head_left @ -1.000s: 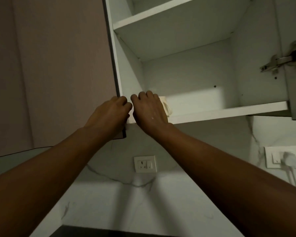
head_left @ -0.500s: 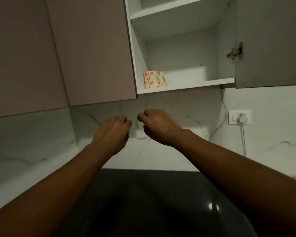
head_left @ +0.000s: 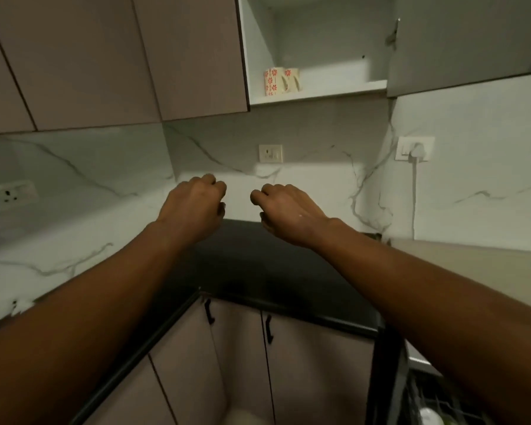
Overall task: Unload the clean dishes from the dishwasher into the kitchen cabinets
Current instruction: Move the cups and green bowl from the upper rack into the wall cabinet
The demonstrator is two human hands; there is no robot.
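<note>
Both hands hang over the dark desk (head_left: 258, 256) at frame centre — left hand (head_left: 193, 204) and right hand (head_left: 285, 210), each grip loosely curled, holding nothing. Two mugs (head_left: 281, 81) sit on the open cabinet shelf (head_left: 334, 90), upper centre. Dishwasher rack (head_left: 442, 406) w/ remaining dishes lies lower right — right hand nearer; next reach probably goes down that way.
</note>
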